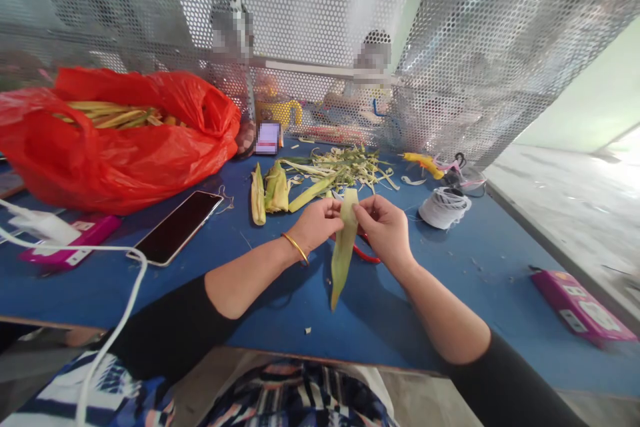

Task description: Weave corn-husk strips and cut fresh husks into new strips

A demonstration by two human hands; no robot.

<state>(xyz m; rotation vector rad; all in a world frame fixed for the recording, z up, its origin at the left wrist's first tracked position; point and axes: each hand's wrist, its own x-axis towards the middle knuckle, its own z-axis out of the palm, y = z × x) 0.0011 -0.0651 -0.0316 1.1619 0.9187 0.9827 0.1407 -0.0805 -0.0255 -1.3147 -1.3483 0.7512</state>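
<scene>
The fingers of the left hand (323,219) and the right hand (383,223) are pinched on a flat, pale green husk strip (344,250), one hand at each side of its upper part; the strip hangs between them, tapering toward the near edge of the surface (295,310). It looks whole, with no split visible, so work on this piece seems barely begun, if at all. Under the right hand shows a red loop (367,255), perhaps a scissor handle, mostly hidden. Just beyond the hands, toward the far edge, lies a loose heap of thin shreds (350,163), which suggests that a fair amount has already been torn or cut. Left of the heap, a long green husk (306,197) slants down beside two thicker husk pieces (276,190), apparently not yet pulled apart. On the right half of the surface sits a spool of white string (444,208), with a yellow-handled tool (425,163) farther back and a magenta packet (583,307) by the right edge. Toward the left edge lie a dark phone (175,227) and a second magenta packet (93,237). Behind them, at the far left corner, a red plastic bag (150,163) holds many more husks (115,115), so by the look of it much of the material remains unworked.
</scene>
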